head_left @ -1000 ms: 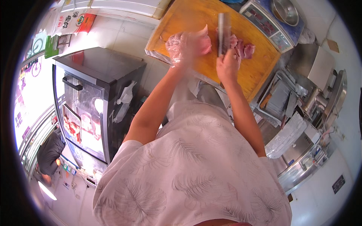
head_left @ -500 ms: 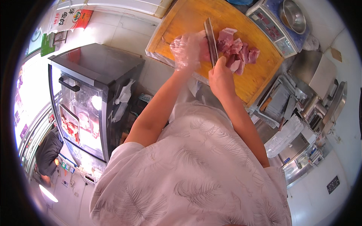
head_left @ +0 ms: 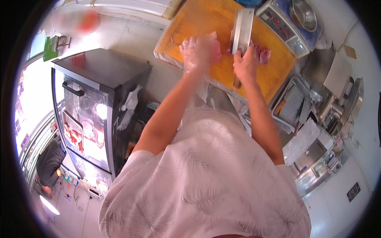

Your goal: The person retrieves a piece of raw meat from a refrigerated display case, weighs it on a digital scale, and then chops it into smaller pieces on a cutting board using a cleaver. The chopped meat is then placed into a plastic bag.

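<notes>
My left hand (head_left: 193, 53), in a clear plastic glove and partly smeared, holds the left side of a piece of raw meat (head_left: 215, 48) on the wooden cutting board (head_left: 206, 22). My right hand (head_left: 246, 66), bare, is closed round a cleaver (head_left: 243, 28); the handle end sticks out below the palm. The cleaver's broad blade is turned flat side up, to the right of that piece and apart from it. Several cut meat chunks (head_left: 263, 54) lie at the blade's right; the blade and my right hand hide the others.
A scale (head_left: 279, 27) with a metal bowl (head_left: 304, 15) stands beyond the board at the right. Below it are a tray (head_left: 291, 103) with tools and metal equipment (head_left: 333, 107). At the left stands a glass-fronted cabinet (head_left: 99, 71) with meat inside; another person (head_left: 51, 160) is at far lower left.
My right hand has moved the cleaver right, away from the held piece, and turned its blade from edge-on to flat over the chunks. My left hand stays on the meat.
</notes>
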`<state>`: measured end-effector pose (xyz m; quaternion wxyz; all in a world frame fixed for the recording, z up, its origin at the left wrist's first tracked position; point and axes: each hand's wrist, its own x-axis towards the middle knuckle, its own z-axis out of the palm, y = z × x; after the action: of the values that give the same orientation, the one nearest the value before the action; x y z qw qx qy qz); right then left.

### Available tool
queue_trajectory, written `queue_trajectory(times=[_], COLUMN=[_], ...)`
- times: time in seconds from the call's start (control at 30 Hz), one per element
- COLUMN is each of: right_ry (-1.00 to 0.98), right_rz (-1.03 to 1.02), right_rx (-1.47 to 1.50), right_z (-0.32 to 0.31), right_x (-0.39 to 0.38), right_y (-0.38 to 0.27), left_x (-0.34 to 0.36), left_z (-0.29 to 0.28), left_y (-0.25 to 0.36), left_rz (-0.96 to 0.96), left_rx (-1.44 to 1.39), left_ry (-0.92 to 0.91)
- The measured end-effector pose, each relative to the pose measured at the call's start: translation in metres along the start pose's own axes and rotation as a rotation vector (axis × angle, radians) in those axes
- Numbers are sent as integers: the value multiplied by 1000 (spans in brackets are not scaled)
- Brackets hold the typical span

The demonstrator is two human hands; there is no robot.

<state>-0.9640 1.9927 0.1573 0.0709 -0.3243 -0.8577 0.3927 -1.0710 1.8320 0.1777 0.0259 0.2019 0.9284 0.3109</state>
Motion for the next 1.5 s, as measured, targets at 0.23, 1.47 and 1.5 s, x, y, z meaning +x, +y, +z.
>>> queue_trajectory(times=[0.23, 1.47, 1.5], right_ry=[-85, -387, -369], right_rz=[348, 23, 30], right_rx=[190, -206, -232], right_z=[-66, -5, 5], right_x=[-21, -62, -58], right_y=[-51, -81, -77], left_x=[-10, -17, -17], left_z=[-6, 53, 54], left_y=[-6, -61, -64], left_rz=[-316, 68, 78], left_rx=[-646, -113, -121], left_ry=[192, 153, 123])
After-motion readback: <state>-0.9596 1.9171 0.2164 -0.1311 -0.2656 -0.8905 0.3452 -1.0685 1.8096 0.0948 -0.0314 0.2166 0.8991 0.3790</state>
